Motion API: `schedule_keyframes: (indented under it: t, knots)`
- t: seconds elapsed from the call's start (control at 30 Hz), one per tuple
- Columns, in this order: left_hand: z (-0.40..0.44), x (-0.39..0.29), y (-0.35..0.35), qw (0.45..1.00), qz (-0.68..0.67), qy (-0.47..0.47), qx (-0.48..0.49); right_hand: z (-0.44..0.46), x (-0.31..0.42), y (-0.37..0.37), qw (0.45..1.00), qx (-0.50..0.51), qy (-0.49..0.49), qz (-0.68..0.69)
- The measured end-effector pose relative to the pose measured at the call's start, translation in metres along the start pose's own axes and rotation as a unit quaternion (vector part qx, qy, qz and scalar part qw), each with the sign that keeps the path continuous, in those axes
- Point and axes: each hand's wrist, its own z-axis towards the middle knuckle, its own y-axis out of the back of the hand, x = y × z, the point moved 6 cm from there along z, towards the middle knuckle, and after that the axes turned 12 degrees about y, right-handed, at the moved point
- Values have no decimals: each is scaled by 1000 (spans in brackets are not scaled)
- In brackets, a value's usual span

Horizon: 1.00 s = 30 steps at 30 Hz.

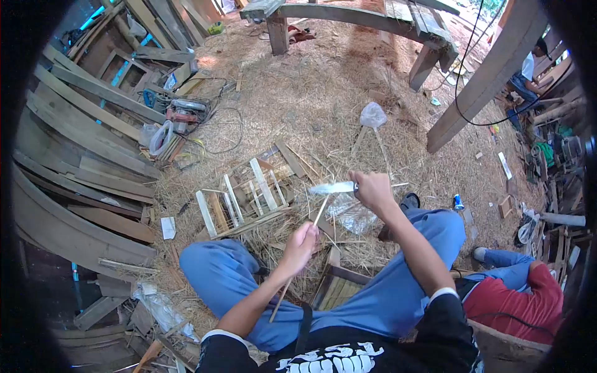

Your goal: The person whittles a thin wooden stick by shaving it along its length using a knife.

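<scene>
My left hand is closed round a thin wooden stick, which slants from my lap up past my fingers. My right hand grips the handle of a knife; its pale blade points left, just above the stick's upper end. Below the knife, a clear plastic bag lies on the straw-like shavings. A slatted wooden frame rests to the left of my hands. Between my legs is another wooden frame with slats.
A person in a red shirt sits close at my right. Another person is at the far right. Power tools with cables lie left, beside stacked boards. A post and a bench stand ahead.
</scene>
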Motion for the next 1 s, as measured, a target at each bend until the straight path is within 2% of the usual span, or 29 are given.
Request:
schedule_keyframes:
  t: [0.03, 0.13, 0.2, 0.27, 0.33, 0.37, 0.47, 0.5, 0.6, 0.67, 0.73, 0.8, 0.87, 0.9, 0.97, 1.0]
  knots:
    - [2, -1, 0, 1000, -19, -2, -6, -4, 4, -2, 999, 25, -24, 25]
    - [1, 1, 0, 999, -40, 2, -1, -21, 34, -5, 998, 34, 9, 61]
    - [3, 6, 0, 1000, -26, 0, -7, -29, 56, -6, 997, 25, 66, 30]
    - [3, 7, -2, 1000, -22, -1, -4, -24, 44, -2, 995, 34, 25, 89]
    - [4, 4, -4, 1000, -27, -7, -1, -12, 8, 6, 999, -1, -8, 51]
    - [7, -1, -7, 999, -34, -16, 1, -10, 3, 1, 1000, 13, -15, 23]
    - [11, 2, -7, 999, -24, -23, -10, -26, 35, -7, 999, -13, 39, 26]
    - [11, 1, -7, 1000, -11, -19, -13, -30, 48, -13, 995, -5, 96, 15]
    - [4, 4, -8, 999, -31, -9, 22, -15, 3, -3, 997, -73, 31, 4]
    - [6, 2, -9, 998, -55, 15, 31, -14, 2, -15, 993, -108, 31, -18]
    - [8, 0, -13, 996, -74, 28, 32, -26, 25, -15, 992, -119, 47, -7]
    - [5, 5, -10, 997, -62, 44, 32, -39, 48, -7, 987, -100, 112, -61]
    - [3, -1, -12, 995, -83, 34, 53, -21, -3, -18, 996, -78, 29, -17]
    - [2, -4, -12, 993, -95, 27, 62, -23, 1, -18, 997, -72, 19, -18]
    - [11, 3, -10, 999, -40, -2, 24, -23, 12, -16, 998, -61, 10, -25]
    - [14, 6, -12, 1000, -16, -15, 6, -30, 24, -23, 991, -108, 64, -35]
